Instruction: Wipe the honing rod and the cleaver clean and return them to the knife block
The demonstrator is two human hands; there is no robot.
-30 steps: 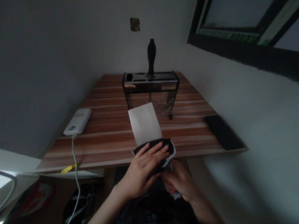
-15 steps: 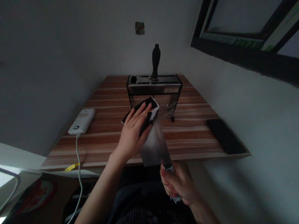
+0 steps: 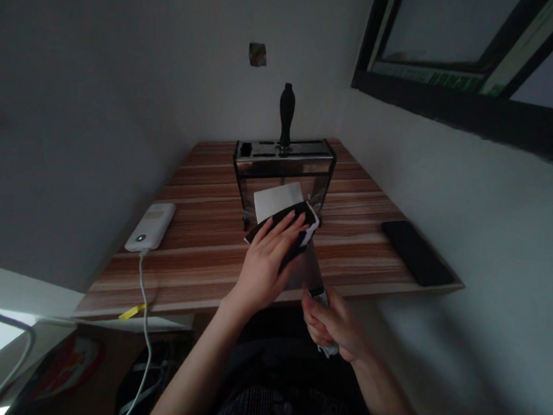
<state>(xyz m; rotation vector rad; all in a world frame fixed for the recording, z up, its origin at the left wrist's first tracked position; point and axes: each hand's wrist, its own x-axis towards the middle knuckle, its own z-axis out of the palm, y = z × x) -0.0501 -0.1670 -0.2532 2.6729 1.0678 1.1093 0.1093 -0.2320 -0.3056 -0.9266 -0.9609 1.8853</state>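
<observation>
A cleaver slants up and away from me, its broad metal blade (image 3: 277,198) showing above and below a dark cloth (image 3: 279,215). The cloth is folded and has a white edge. My left hand (image 3: 266,268) holds it flat against the blade, fingers curved over it. Lower right, my right hand (image 3: 336,326) is wrapped around the cleaver's handle (image 3: 328,349). The middle of the blade is hidden by the cloth and my left hand. Just beyond the blade stands a metal and clear-sided knife block (image 3: 285,163), with one black handle (image 3: 287,111) sticking up from its top.
On the wood-grain table (image 3: 200,194), a white power bank (image 3: 151,225) lies at the left, its white cable (image 3: 144,312) hanging over the front edge. A black phone (image 3: 415,252) lies near the right edge. Walls border the table, with a dark window frame (image 3: 435,108) at upper right.
My left hand and the cloth have moved right and down the blade towards the handle, uncovering its far end. My right hand still grips the handle, nearly in the same place.
</observation>
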